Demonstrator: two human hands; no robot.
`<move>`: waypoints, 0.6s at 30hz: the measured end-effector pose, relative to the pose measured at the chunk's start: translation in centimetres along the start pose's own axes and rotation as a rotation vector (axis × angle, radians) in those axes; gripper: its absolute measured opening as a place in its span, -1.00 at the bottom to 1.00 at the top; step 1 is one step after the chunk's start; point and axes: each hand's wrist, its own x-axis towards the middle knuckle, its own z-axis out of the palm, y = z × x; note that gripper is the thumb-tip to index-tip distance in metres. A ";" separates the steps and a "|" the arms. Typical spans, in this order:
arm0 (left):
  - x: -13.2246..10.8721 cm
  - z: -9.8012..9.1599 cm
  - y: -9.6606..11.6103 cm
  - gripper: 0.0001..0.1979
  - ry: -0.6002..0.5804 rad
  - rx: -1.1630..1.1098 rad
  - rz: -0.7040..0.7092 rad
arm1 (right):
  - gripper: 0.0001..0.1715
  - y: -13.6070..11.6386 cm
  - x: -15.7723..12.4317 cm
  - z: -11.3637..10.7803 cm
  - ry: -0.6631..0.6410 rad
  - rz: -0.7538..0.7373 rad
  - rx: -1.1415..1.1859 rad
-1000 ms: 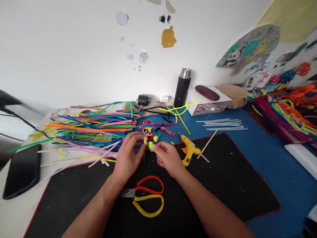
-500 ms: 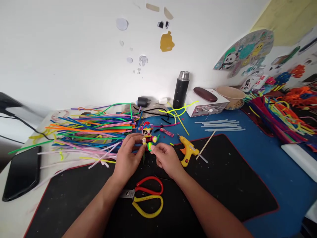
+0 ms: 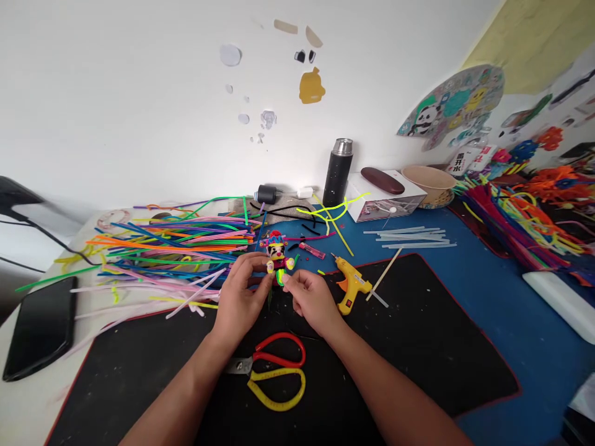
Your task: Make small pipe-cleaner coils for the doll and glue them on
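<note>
A small pipe-cleaner doll [image 3: 277,253] with a red and blue headpiece, a black and white face and a yellow-green lower part is held upright between my hands. My left hand [image 3: 245,286] is closed on its left side, thumb in front. With thumb and forefinger, my right hand [image 3: 310,298] pinches the doll's yellow-green lower end. Below them on the black mat lie scissors [image 3: 279,373] with one red and one yellow handle. A yellow glue gun [image 3: 353,285] rests to the right of my right hand.
Many coloured pipe cleaners [image 3: 181,238] spread over the left side. A phone [image 3: 41,327] lies at far left. Behind stand a black thermos [image 3: 338,173] and a white box [image 3: 388,201]. Glue sticks [image 3: 413,236] lie at right, near a bundle of pipe cleaners [image 3: 515,223].
Both hands keep the same hold on the doll, with hardly any movement. The view has tilted slightly, so the background sits a little lower.
</note>
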 end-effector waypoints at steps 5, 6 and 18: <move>-0.1 0.1 0.0 -0.89 -0.002 -0.014 -0.011 | -0.43 0.1 0.0 0.0 0.007 -0.015 -0.029; -0.1 0.1 0.0 -0.90 -0.001 -0.017 -0.013 | -0.43 0.2 0.0 0.0 0.009 -0.019 -0.034; -0.1 0.2 0.2 -0.90 0.007 -0.055 -0.068 | -0.44 0.2 0.0 -0.2 0.022 -0.048 -0.070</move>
